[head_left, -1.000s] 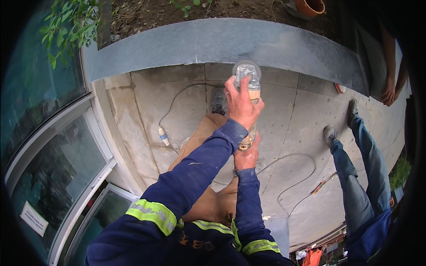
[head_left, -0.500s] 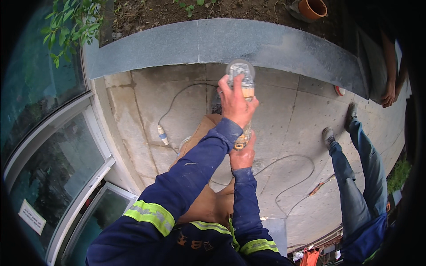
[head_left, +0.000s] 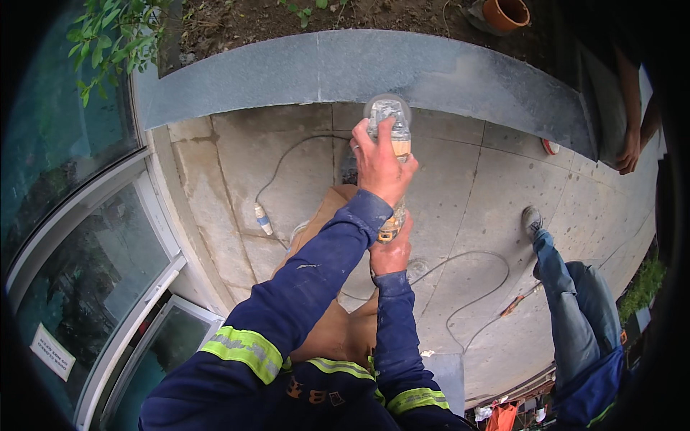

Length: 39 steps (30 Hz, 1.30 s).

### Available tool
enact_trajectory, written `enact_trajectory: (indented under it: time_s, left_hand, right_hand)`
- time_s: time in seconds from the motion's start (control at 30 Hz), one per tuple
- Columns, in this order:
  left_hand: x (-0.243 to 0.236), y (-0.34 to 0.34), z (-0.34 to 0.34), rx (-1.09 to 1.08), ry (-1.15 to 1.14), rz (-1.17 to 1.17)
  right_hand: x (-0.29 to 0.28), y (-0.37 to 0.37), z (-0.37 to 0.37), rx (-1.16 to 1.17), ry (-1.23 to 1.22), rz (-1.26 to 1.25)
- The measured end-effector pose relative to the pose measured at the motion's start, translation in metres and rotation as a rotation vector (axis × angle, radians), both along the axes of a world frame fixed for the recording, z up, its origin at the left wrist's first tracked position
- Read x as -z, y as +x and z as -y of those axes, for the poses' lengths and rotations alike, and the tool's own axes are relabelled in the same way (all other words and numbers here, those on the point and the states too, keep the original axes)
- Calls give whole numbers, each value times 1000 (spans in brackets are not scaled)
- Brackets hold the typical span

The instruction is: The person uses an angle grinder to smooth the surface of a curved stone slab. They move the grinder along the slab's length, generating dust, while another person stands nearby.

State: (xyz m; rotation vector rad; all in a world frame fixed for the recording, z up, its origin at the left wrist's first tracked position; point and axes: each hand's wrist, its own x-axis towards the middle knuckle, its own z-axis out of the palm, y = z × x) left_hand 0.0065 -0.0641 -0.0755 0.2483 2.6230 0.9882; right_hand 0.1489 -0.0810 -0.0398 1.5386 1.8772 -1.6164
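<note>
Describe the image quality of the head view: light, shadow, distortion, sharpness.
Head view: soft, even daylight with no hard shadows and no glare on the paving; strong fisheye bend curves the grey stone kerb and the window frame, with black corners at the rim; the left hand gripping the clear bottle and the right hand below are sharp, the edges softer.

Terracotta pot (head_left: 506, 12), cable (head_left: 460, 287), glass panels (head_left: 79, 251)

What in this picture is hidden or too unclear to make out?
Head view only:
- The clear bottle: its middle is covered by the left hand; contents unclear.
- The right hand: its fingers sit behind the left sleeve.
- The other person's leg: body cut off by the frame's dark rim.
- The cable: one end hidden behind the arms.
</note>
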Motion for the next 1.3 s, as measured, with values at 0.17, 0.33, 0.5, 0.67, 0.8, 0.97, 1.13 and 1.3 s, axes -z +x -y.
enact_trajectory:
  time_s: [0.17, 0.33, 0.5, 0.67, 0.8, 0.97, 1.13, 1.3]
  left_hand:
    - [-3, 11, -6, 19, -20, 33]
    - [-3, 3, 17, -27, -26, 9]
    - [-3, -1, 7, -21, -16, 13]
    - [-6, 11, -13, 11, 12, 58]
    - [-4, 9, 3, -17, -6, 26]
    - [5, -7, 27, -56, -11, -30]
    - [-1, -2, 4, -18, -22, 1]
    - [-1, 5, 8, -17, -30, -15]
  right_hand:
    - [-2, 11, 0, -35, 72, 8]
    - [0, 7, 10, -80, 21, 4]
    - [-1, 1, 5, -50, 22, 14]
    - [-2, 13, -4, -44, 128, 9]
    - [1, 13, 4, -61, 82, -22]
    - [5, -3, 12, -117, 44, -28]
    - [2, 0, 2, -48, 43, -29]
    - [0, 7, 4, -63, 40, 17]
